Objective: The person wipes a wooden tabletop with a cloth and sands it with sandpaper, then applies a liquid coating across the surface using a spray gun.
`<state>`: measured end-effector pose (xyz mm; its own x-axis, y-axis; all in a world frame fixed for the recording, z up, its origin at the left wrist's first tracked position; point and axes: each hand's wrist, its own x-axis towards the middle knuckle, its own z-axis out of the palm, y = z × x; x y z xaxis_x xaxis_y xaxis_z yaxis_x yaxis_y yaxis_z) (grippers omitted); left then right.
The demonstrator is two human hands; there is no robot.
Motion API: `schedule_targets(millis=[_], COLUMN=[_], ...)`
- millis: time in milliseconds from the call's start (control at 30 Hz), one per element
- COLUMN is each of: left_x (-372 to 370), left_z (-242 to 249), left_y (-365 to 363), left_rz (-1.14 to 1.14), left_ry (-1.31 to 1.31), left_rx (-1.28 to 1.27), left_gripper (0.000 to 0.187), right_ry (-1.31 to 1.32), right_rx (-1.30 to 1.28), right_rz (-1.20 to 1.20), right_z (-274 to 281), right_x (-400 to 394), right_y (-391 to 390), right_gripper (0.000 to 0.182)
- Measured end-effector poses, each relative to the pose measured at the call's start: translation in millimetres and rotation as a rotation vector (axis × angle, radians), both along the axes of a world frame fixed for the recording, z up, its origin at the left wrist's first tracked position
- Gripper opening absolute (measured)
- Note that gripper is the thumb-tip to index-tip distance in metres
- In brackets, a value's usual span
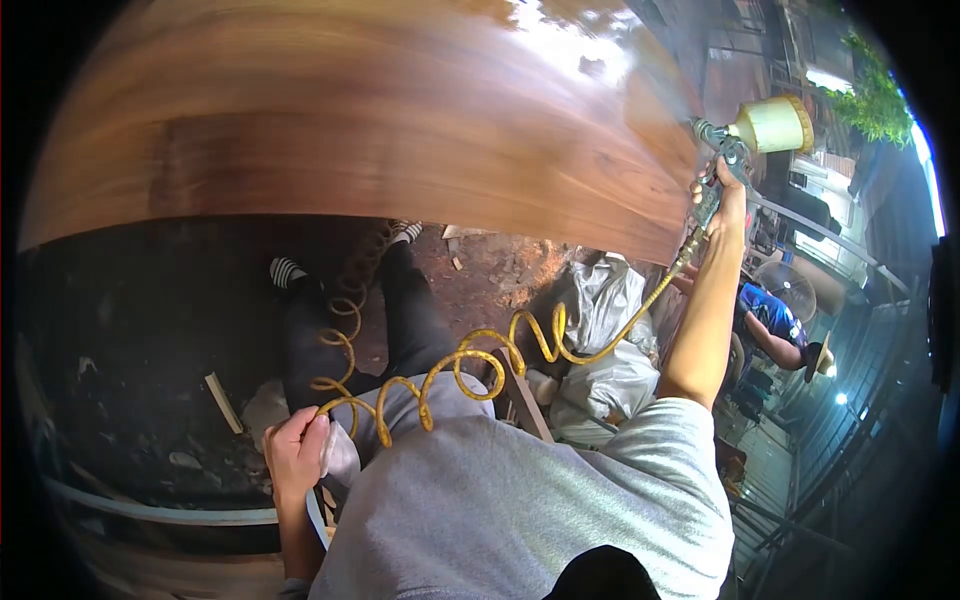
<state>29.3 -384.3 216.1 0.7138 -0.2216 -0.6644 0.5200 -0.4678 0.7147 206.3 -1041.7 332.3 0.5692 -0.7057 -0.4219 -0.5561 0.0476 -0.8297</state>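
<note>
My right hand (731,192), at the far right end of a glossy brown wooden panel (420,150), is wrapped round a spray gun (708,208). A cream paint cup (772,126) with a yellowed lid is fixed to the gun. Pale mist shows by the nozzle, which faces the panel's surface. From the gun's handle a yellow coiled air hose (570,352) runs down across my body. Low on the left, my left hand (292,455) is closed on that hose near my waist. A whitish, crumpled piece (341,455) sits against its fingers.
Silvery plastic sacks (605,375) lie on the floor below the panel's right part. A wooden stick (223,403) is at the left. Another person in a hat (775,318) is at the right, close to a large fan (786,290). A rail (830,238) runs behind the gun.
</note>
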Motion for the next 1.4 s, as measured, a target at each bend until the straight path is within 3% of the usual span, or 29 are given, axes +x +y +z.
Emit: schedule_targets(millis=[367, 667, 1000, 1400], left_x=[-28, -59, -63, -85], left_z=[11, 23, 21, 21], left_y=[119, 159, 145, 146], left_rz=[0.191, 0.313, 0.373, 0.419], left_ry=[-0.243, -0.382, -0.522, -0.377], left_rx=[-0.063, -0.074, -0.060, -0.071], left_gripper=[0.017, 0.019, 0.018, 0.018], right_ry=[-0.066, -0.120, -0.138, -0.132], right_rx=[0.001, 0.019, 0.036, -0.019], right_rz=[0.095, 0.170, 0.202, 0.188], right_z=[13, 25, 25, 29], right_x=[11, 10, 8, 5], right_y=[117, 182, 194, 212], right_gripper=[0.022, 0.023, 0.024, 0.026])
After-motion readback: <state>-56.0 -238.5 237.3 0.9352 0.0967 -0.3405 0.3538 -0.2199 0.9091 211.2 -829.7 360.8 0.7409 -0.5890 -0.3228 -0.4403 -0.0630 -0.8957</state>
